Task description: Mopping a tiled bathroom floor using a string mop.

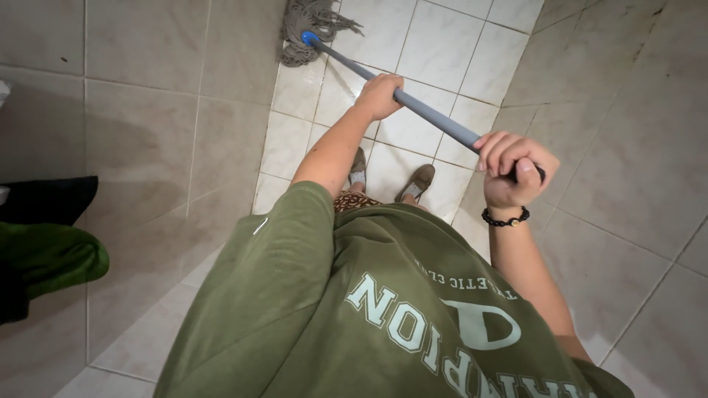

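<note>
Tiled floor (442, 44); both hands' fingers wrapped tight round grey mop handle (435, 118), left (380, 96), right (512, 173).

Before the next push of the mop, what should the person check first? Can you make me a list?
1. Left hand wrapped round the grey mop handle, partway down: ok.
2. Right hand closed on the top end of the handle, fingers curled over it: ok.
3. Mop head down on the tiled floor, strings spread: ok.
4. Both shoes flat on the floor, behind the mop head: ok.
5. Floor wet or slippery: cannot tell.
6. Room at the sides: tiled walls stand close on both sides, and green cloth hangs at the left: not ok for wide swings.
</note>
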